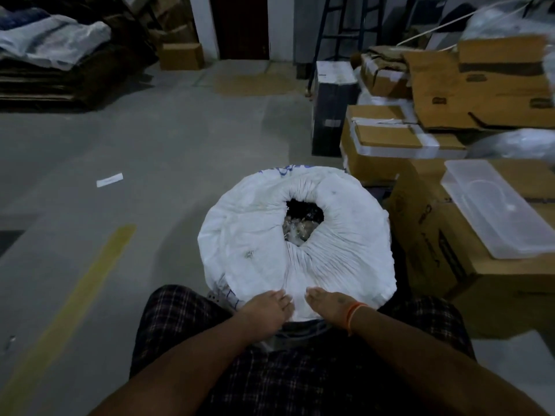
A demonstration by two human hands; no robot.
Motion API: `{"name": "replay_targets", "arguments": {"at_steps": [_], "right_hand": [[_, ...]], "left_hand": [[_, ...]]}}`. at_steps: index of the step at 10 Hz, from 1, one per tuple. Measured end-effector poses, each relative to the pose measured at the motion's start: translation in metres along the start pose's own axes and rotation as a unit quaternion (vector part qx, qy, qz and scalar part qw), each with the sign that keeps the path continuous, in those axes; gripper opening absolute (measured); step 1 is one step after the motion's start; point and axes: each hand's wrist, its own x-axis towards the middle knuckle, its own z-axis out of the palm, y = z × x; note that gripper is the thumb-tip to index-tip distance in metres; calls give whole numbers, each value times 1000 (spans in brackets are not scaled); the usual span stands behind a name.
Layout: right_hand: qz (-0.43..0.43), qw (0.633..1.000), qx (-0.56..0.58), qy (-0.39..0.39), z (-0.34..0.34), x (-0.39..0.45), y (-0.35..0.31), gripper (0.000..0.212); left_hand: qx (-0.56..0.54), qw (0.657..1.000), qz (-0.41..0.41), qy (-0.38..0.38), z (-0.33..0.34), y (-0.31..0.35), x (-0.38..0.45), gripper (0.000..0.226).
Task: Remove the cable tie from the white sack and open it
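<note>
The white sack (pixel 295 235) stands upright on the concrete floor (pixel 150 151), directly in front of the person's legs, just left of stacked cardboard boxes (pixel 450 250). Its long axis runs vertically and its mouth faces up toward the camera, gathered in pleats around a small dark opening. Both hands pinch the near rim fabric: left hand (pixel 265 309) and right hand (pixel 330 307), close together, fingers closed on the cloth.

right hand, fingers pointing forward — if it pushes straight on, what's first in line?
The right hand already rests on the white sack. Straight ahead it would likely slide up the gathered fabric and reach the sack's open mouth; depth is hard to judge.
</note>
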Motion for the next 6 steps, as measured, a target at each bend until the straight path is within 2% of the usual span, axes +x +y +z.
{"name": "replay_targets", "arguments": {"at_steps": [1,2,3,4,5,6], "right_hand": [[10,1000,18,-8,-10,-7,-7,58],[-4,999,52,-11,-26,-17,-5,78],[-29,993,117,-1,-47,-29,4,102],[-15,979,182,95,-73,-40,10,94],[-15,957,182,227,-96,-44,13,64],[9,927,199,318,-109,-29,34,44]], "left_hand": [[-11,1000,-8,-15,-7,0,-3,59],[-70,997,-9,-33,-18,-13,-10,72],[-165,986,3,31,-31,-28,-12,73],[-231,960,-10,158,-49,-42,-6,48],[-248,933,-47,257,-72,-58,-2,42],[-248,907,-82,331,-90,-85,10,44]]}}
